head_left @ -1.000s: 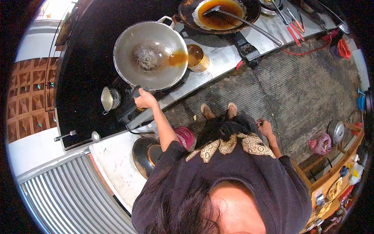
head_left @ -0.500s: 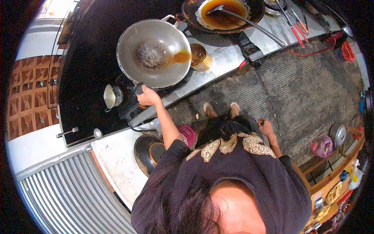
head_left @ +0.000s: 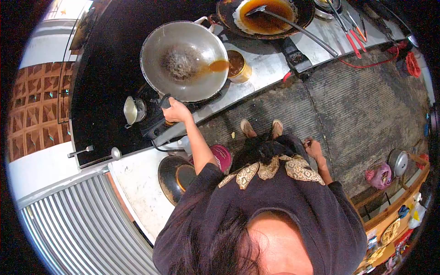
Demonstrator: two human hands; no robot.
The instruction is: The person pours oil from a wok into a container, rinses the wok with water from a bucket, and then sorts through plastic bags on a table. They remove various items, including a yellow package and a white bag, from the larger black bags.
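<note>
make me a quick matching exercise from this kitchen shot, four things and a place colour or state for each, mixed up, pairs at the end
Column 1
1. silver wok
2. can
3. spatula
4. bag

Column 2
A. head in brown liquid
B. pink, toward the picture's right side
C. left hand at its edge
D. gold-sided, right by the silver wok

Pairs: 1-C, 2-D, 3-A, 4-B

The loose black shirt (head_left: 261, 197) has a wide round neckline and sleeves (head_left: 195, 185) ending near the elbows. Cream-and-brown patterned cloth points (head_left: 267, 169) fan across its front. Dark trousers (head_left: 292, 145) show below; long dark hair (head_left: 231, 245) hangs over it.
</note>
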